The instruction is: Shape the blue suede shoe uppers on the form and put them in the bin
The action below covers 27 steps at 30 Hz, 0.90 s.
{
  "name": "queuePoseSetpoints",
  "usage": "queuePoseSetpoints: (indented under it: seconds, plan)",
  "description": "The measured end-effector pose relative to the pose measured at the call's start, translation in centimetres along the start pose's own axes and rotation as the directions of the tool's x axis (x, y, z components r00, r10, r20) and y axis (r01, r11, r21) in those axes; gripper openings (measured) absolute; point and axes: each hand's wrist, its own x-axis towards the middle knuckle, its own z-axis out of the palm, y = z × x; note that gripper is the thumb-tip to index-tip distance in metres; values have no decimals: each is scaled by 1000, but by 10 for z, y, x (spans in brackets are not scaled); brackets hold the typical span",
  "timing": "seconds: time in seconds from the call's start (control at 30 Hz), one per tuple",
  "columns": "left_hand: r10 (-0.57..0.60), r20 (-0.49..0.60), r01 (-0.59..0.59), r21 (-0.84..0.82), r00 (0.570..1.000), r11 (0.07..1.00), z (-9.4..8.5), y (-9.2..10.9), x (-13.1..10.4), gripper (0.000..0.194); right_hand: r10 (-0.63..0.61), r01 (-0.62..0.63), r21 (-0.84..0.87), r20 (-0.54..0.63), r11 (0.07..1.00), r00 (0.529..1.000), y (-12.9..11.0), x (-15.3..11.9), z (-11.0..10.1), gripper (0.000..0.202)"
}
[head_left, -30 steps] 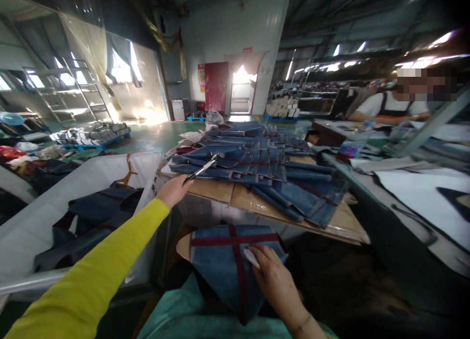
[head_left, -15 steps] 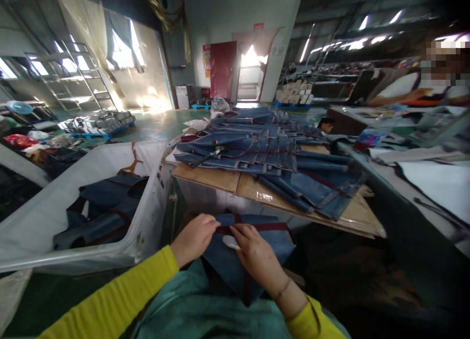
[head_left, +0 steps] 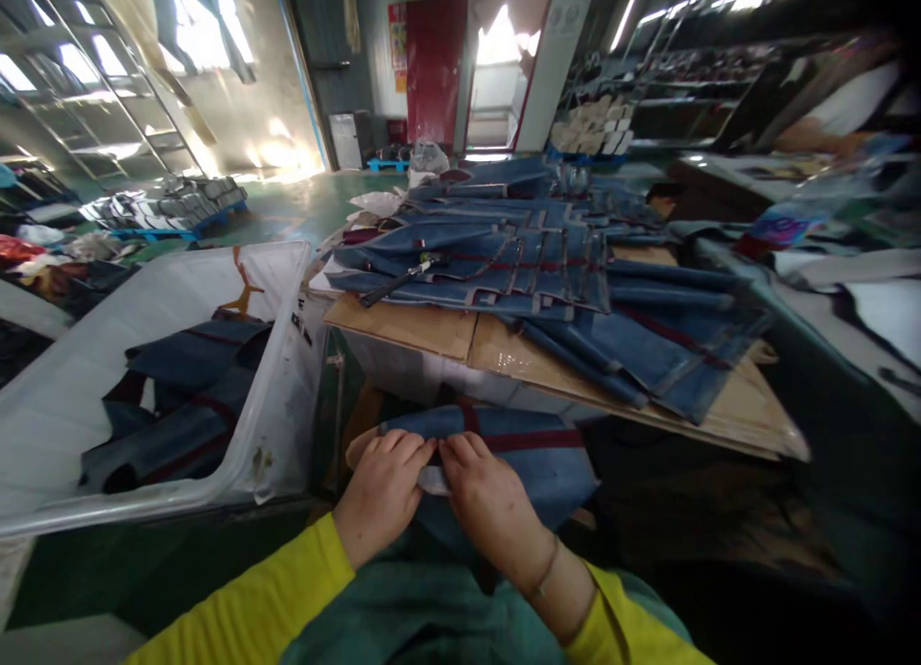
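A blue fabric piece [head_left: 557, 468] with crossing dark red bands lies over my lap, below the cardboard edge. At its near middle, my left hand [head_left: 381, 487] and my right hand [head_left: 496, 497] meet with fingertips almost touching. Both have bent fingers closed on the cloth along the red band. Between them, under the fingers, a small whitish flat thing [head_left: 434, 480] shows; its kind is unclear. The hands cover the gripped part of the cloth.
Flattened cardboard [head_left: 403, 327] ahead carries a stack of blue fabric pieces [head_left: 489, 262], with a dark-handled tool [head_left: 395, 283] on top. At left stands a white plastic bin [head_left: 277, 358] holding similar pieces. Another person [head_left: 841, 113] is at the far right.
My left hand has shifted slightly down and turned, its fingers now meeting the right hand's. The whitish thing is now between both hands. The view has tilted down.
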Motion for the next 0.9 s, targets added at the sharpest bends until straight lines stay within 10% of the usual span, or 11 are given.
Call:
queuePoseSetpoints:
  seconds: [0.47,0.73,0.9]
  plan:
    - [48,-39,-50,-38,998,998,-3,-8,6,35,53,-52,75,-3,996,999,-5,0,-6,32]
    - [24,-201,-44,-99,979,994,-11,-9,-11,30,395,-346,217,-247,913,885,94,-66,-19,30]
    - [63,-198,-75,-54,978,996,6,24,2,36,530,-430,366,-240,826,814,111,-78,-14,31]
